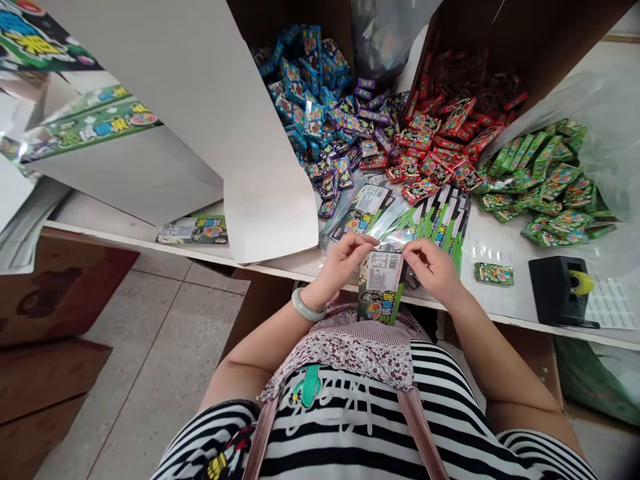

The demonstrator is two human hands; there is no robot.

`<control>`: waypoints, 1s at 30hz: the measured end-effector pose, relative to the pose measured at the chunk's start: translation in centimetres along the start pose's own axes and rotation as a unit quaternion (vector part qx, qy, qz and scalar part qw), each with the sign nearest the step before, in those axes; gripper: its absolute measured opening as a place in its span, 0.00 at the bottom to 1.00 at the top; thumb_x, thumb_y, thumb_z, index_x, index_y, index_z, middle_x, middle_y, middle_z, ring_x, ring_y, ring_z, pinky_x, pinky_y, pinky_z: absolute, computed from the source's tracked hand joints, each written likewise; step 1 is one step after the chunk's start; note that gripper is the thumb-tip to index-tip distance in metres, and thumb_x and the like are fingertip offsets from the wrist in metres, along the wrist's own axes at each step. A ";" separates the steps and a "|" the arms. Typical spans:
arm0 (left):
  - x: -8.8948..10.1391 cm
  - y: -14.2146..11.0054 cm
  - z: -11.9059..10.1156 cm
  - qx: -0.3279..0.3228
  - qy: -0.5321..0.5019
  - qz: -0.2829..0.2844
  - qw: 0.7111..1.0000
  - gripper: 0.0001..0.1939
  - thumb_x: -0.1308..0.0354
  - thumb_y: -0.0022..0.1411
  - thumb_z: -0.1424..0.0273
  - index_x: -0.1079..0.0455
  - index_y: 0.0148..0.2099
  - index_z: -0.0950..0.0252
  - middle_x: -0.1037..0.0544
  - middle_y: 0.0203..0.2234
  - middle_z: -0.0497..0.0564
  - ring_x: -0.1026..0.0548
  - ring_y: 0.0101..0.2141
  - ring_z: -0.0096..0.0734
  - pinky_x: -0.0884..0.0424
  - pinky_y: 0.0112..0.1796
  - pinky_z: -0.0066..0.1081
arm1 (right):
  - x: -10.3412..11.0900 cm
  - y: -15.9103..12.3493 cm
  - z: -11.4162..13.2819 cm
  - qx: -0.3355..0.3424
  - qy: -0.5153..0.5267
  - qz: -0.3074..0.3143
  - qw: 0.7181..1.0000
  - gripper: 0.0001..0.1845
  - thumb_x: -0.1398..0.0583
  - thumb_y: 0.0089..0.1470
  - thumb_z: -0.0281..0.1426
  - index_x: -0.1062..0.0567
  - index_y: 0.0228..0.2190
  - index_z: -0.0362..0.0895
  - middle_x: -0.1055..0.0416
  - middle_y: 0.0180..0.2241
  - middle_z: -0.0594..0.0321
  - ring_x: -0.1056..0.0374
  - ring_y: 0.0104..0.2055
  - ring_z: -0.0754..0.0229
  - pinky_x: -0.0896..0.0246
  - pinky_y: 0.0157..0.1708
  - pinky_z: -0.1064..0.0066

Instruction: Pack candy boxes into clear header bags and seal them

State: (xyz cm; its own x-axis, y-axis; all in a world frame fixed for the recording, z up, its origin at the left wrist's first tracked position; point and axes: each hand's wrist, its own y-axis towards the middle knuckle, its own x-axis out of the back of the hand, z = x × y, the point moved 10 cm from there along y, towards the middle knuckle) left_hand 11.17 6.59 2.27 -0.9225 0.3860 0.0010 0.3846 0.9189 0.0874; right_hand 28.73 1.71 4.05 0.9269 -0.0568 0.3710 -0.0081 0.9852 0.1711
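Observation:
Both my hands pinch the top corners of a flat printed packaging bag (381, 293), green and black with a white label panel, which hangs down over the table's front edge. My left hand (345, 260), with a pale green bangle (306, 305) on its wrist, grips the left corner. At the right corner, the thumb and fingers of my right hand (433, 267) are closed. Just beyond my fingers lies a fanned stack of similar flat bags (440, 223). Another such bag (363, 210) lies to the left of that stack.
Piles of small blue packets (310, 87), purple packets (343, 173), red packets (420, 190) and green packets (555, 187) spread across the back. A single green packet (494, 274) lies near a black tape dispenser (557, 290). Large white cardboard (270, 213) stands at left.

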 end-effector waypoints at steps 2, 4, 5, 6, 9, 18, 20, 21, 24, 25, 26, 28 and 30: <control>-0.1 0.6 -0.1 0.021 -0.037 0.020 0.999 0.14 0.38 0.64 0.57 0.28 0.41 0.63 0.18 0.36 0.52 0.21 0.38 0.31 0.27 0.41 0.32 | 0.0 0.9 -0.4 -0.030 0.052 0.007 0.998 0.14 0.37 0.58 0.45 0.28 0.32 0.48 0.27 0.34 0.61 0.30 0.34 0.58 0.33 0.28 0.69; 0.0 0.8 -0.3 0.030 -0.062 0.025 0.997 0.17 0.36 0.62 0.58 0.27 0.49 0.63 0.18 0.35 0.52 0.20 0.38 0.32 0.26 0.41 0.33 | -0.3 1.4 -1.2 -0.074 0.120 0.011 0.990 0.16 0.34 0.54 0.45 0.29 0.37 0.49 0.27 0.33 0.63 0.30 0.33 0.59 0.34 0.24 0.71; 0.1 0.8 -0.4 0.026 -0.062 0.023 0.997 0.18 0.35 0.62 0.58 0.27 0.50 0.63 0.17 0.36 0.52 0.20 0.39 0.32 0.25 0.42 0.34 | -0.4 1.5 -1.4 -0.086 0.134 0.009 0.987 0.17 0.34 0.53 0.45 0.30 0.40 0.50 0.28 0.33 0.64 0.30 0.33 0.59 0.35 0.23 0.72; 0.3 0.7 -0.7 0.018 -0.052 0.022 0.998 0.18 0.35 0.62 0.59 0.26 0.49 0.63 0.17 0.37 0.53 0.20 0.40 0.33 0.25 0.44 0.34 | -0.3 1.5 -1.3 -0.083 0.130 0.006 0.988 0.17 0.33 0.53 0.43 0.29 0.41 0.50 0.28 0.33 0.64 0.30 0.34 0.59 0.34 0.24 0.72; 0.4 0.6 -1.9 -0.019 -0.018 0.023 0.999 0.11 0.33 0.59 0.61 0.22 0.39 0.64 0.18 0.37 0.53 0.20 0.41 0.33 0.25 0.44 0.33 | -0.3 1.5 0.5 -0.025 0.063 0.018 0.998 0.10 0.33 0.54 0.39 0.26 0.34 0.48 0.28 0.37 0.60 0.29 0.41 0.57 0.31 0.30 0.70; 0.3 2.1 -1.8 0.053 -0.007 0.010 0.999 0.07 0.32 0.55 0.68 0.25 0.31 0.66 0.23 0.25 0.47 0.28 0.27 0.23 0.32 0.30 0.26 | -1.5 3.4 0.4 -0.117 0.098 0.094 0.984 0.14 0.33 0.49 0.43 0.26 0.32 0.46 0.26 0.32 0.63 0.31 0.32 0.59 0.34 0.32 0.67; 0.2 2.1 -2.4 0.030 0.002 0.027 0.999 0.08 0.32 0.56 0.68 0.26 0.29 0.66 0.24 0.26 0.48 0.28 0.28 0.24 0.31 0.31 0.27 | -1.6 3.5 0.6 -0.120 0.072 0.110 0.984 0.13 0.33 0.50 0.42 0.26 0.30 0.46 0.26 0.31 0.62 0.32 0.30 0.60 0.35 0.30 0.67; 0.1 2.0 -2.8 0.013 0.004 0.043 0.999 0.09 0.32 0.57 0.67 0.26 0.29 0.66 0.23 0.27 0.48 0.27 0.29 0.25 0.30 0.33 0.28 | -1.5 3.4 0.9 -0.110 0.060 0.114 0.986 0.12 0.34 0.51 0.41 0.25 0.29 0.46 0.25 0.31 0.62 0.31 0.31 0.59 0.35 0.30 0.67; -0.2 1.2 -3.7 -0.024 0.003 0.107 0.994 0.10 0.36 0.63 0.64 0.24 0.32 0.65 0.20 0.33 0.52 0.23 0.36 0.28 0.27 0.41 0.31 | -1.3 2.8 2.3 -0.053 0.037 0.128 0.990 0.08 0.36 0.55 0.38 0.24 0.30 0.47 0.24 0.35 0.60 0.28 0.38 0.56 0.32 0.34 0.65; -0.3 0.9 -3.7 -0.027 0.002 0.128 0.991 0.10 0.37 0.64 0.63 0.23 0.34 0.64 0.19 0.35 0.53 0.22 0.38 0.29 0.26 0.43 0.32 | -1.4 2.5 2.8 -0.034 0.032 0.133 0.990 0.07 0.36 0.56 0.37 0.24 0.31 0.47 0.24 0.37 0.59 0.27 0.40 0.55 0.31 0.35 0.65; -0.3 0.7 -3.5 -0.025 0.003 0.143 0.989 0.10 0.36 0.64 0.61 0.22 0.36 0.64 0.19 0.37 0.53 0.21 0.40 0.30 0.26 0.44 0.33 | -1.3 2.2 3.1 -0.015 0.023 0.132 0.991 0.06 0.36 0.57 0.36 0.23 0.33 0.47 0.24 0.38 0.59 0.27 0.42 0.55 0.30 0.36 0.65; -0.1 0.3 -3.0 -0.020 0.009 0.154 0.988 0.11 0.35 0.62 0.60 0.22 0.40 0.63 0.18 0.39 0.54 0.21 0.42 0.32 0.25 0.44 0.32 | -1.2 1.6 3.6 0.024 -0.001 0.112 0.993 0.04 0.36 0.58 0.34 0.24 0.35 0.48 0.24 0.40 0.58 0.27 0.43 0.55 0.29 0.36 0.65; 0.2 0.2 -2.3 -0.016 0.021 0.136 0.990 0.11 0.34 0.61 0.61 0.23 0.41 0.63 0.18 0.38 0.54 0.21 0.41 0.31 0.24 0.42 0.31 | -1.1 1.2 3.9 0.067 -0.025 0.082 0.994 0.01 0.38 0.60 0.31 0.25 0.36 0.48 0.25 0.40 0.58 0.27 0.43 0.55 0.29 0.37 0.65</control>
State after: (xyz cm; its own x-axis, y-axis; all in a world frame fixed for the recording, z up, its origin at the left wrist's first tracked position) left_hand 11.00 6.67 4.57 -0.7856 0.6148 0.0692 0.6186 0.7780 0.1098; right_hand 26.23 2.33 7.42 0.8895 0.0927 0.4475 -0.2110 0.9519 0.2222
